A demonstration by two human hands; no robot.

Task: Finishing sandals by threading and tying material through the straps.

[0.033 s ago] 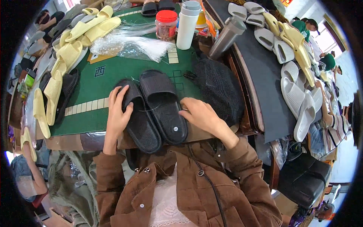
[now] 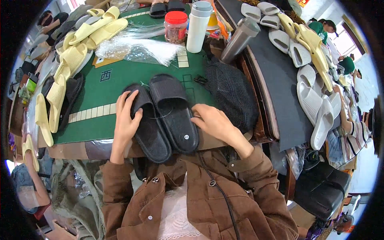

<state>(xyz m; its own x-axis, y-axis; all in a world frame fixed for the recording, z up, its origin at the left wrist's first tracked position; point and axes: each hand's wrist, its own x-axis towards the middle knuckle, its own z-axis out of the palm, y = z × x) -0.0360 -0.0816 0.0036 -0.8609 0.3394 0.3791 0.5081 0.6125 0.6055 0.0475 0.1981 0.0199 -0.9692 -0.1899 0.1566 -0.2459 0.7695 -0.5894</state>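
A pair of black slide slippers lies side by side at the table's near edge, toes away from me. My left hand [image 2: 127, 118] grips the strap side of the left slipper [image 2: 154, 140], thumb and fingers curled round it. At the outer edge of the right slipper [image 2: 176, 124], my right hand [image 2: 214, 121] is closed, with thumb and fingertips against its side. A round white sticker [image 2: 186, 137] is on that slipper's heel. One thin clear plastic tie [image 2: 162, 116] loops across both footbeds, and a bit of thread-like tie shows between the straps.
Behind the slippers lies a bundle of clear plastic ties [image 2: 140, 46]. A red-lidded jar [image 2: 175, 30], a white bottle [image 2: 197, 32] and a steel tumbler [image 2: 240, 39] stand there. A black mesh bag [image 2: 232, 94] sits at right. Yellow slippers [image 2: 74, 58] and grey slippers [image 2: 310, 96] line both sides.
Both slippers have shifted very slightly to the right, with my hands still on them. Little else differs.
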